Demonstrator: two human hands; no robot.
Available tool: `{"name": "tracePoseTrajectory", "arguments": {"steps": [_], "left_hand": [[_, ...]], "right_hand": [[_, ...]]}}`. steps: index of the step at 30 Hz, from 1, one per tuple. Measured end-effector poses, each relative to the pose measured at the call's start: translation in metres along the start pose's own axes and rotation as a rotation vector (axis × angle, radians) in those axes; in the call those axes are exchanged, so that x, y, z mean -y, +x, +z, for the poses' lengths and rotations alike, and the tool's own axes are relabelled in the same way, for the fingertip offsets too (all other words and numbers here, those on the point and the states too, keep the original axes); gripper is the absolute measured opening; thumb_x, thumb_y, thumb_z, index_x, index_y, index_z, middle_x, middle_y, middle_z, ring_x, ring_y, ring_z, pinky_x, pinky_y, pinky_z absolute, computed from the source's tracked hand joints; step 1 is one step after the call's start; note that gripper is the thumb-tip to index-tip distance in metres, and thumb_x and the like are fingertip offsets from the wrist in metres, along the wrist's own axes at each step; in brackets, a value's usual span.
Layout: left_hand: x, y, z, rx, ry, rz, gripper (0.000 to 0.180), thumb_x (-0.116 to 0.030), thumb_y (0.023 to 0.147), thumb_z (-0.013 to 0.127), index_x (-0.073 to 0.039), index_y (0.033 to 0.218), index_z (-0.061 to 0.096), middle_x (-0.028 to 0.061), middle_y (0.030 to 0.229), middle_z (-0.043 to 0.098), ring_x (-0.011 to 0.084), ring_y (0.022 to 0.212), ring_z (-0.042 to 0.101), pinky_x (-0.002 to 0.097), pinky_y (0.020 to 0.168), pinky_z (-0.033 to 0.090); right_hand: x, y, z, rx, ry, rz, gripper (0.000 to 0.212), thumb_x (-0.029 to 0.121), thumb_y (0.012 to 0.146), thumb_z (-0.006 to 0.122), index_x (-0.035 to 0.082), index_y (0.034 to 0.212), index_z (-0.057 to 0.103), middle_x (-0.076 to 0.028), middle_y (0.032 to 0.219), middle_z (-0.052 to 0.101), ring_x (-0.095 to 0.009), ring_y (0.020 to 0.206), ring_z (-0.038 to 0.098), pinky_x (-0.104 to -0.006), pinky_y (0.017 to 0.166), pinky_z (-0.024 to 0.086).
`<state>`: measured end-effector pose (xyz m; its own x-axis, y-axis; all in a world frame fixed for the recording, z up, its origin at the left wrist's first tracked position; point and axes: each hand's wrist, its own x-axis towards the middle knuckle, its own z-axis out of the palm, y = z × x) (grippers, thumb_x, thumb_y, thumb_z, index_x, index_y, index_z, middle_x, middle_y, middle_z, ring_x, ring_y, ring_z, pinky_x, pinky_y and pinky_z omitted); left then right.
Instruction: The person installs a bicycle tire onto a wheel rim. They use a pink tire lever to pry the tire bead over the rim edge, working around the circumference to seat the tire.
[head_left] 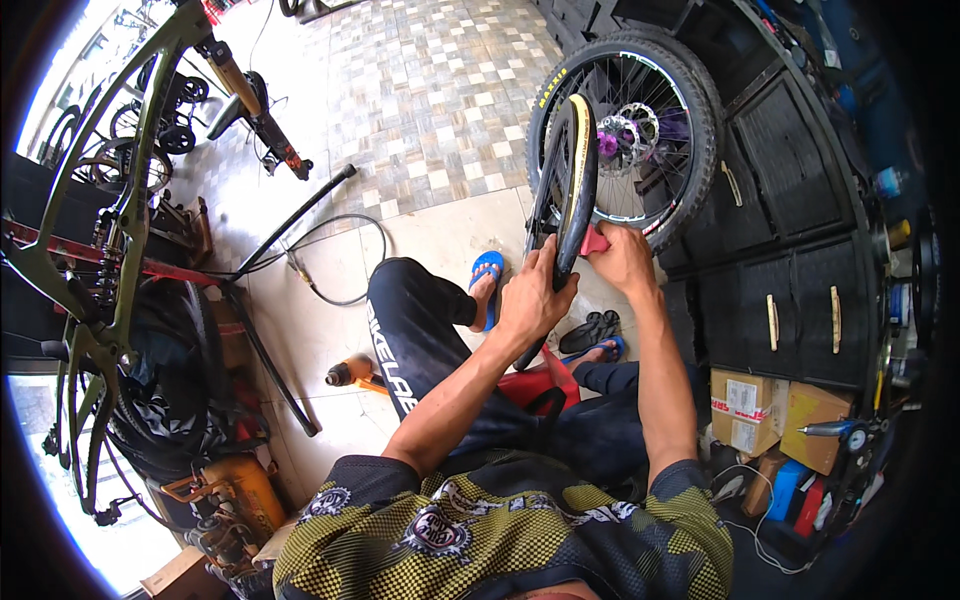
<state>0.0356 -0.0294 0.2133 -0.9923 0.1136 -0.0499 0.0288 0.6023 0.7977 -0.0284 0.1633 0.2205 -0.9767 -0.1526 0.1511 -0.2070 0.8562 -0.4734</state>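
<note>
A narrow bicycle wheel (584, 180) with a black tyre and a tan stripe stands upright before me, seen nearly edge-on. Around its near side closes my left hand (533, 303), fingers over the tyre and thumb stretched along it. My right hand (624, 260) is just right of the tyre, its fingers pinching a small red piece (594, 241) that touches or nearly touches the tyre. Whether that piece is cloth or something firmer I cannot make out. The wheel's lower part passes down between my knees, beside a red object (540, 385) partly hidden by my legs.
A knobbly mountain bike wheel (705, 150) leans against black cabinets (785, 190) ahead right. An olive bike frame (125, 235) hangs at left on a stand. On the floor lie a hose (375, 235), an orange-brown tool (350, 370) and dark gloves (590, 332). Cardboard boxes (745, 410) sit at right.
</note>
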Motion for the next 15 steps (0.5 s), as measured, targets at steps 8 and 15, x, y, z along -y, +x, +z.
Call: {"name": "tracePoseTrajectory", "arguments": {"steps": [8,15], "left_hand": [[0.006,0.0,0.001,-0.01,-0.067,0.015,0.075,-0.036,0.093,0.074,-0.001,0.154,0.047,0.0252,0.125,0.068,0.0432,0.104,0.072,0.0501,0.088,0.056],[0.011,-0.002,-0.001,-0.032,-0.076,0.039,0.077,-0.035,0.093,0.074,0.0,0.155,0.045,0.0228,0.117,0.067,0.0451,0.095,0.072,0.0553,0.08,0.057]], "right_hand": [[0.004,0.021,-0.043,0.444,0.265,-0.007,0.041,0.018,0.08,0.078,-0.001,0.116,0.07,-0.021,0.098,0.075,-0.032,0.091,0.074,-0.0417,0.084,0.057],[-0.008,0.029,-0.045,0.59,0.655,0.097,0.048,0.007,0.092,0.071,-0.001,0.139,0.063,-0.011,0.119,0.073,-0.015,0.107,0.067,-0.0343,0.099,0.052]]}}
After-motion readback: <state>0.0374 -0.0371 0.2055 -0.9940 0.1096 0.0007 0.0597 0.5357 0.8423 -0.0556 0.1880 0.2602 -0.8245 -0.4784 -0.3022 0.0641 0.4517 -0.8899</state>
